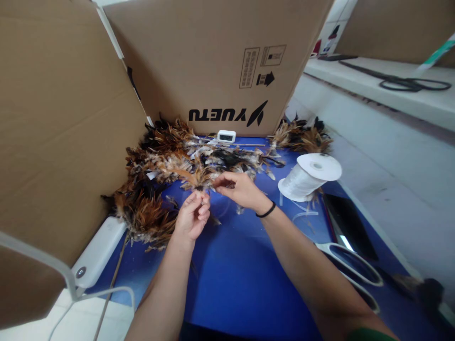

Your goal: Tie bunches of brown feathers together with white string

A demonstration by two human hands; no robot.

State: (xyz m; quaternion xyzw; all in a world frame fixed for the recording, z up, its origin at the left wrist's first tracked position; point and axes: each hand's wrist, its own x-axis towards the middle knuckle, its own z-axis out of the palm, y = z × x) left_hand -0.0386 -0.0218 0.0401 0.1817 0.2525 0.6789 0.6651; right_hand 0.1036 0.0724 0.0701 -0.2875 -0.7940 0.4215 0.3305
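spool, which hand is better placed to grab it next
Likely the right hand: it is nearer the spool, while the left hand pinches the feather tuft.

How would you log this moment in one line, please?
left hand: pinching feather bunch | right hand: beside bunch, contact unclear | white spool: on blue table, right of hands

Counter: blue surface. Directly on it: brown-black feather bundles, left and rear; white spool, dark flat device and scissors, right.
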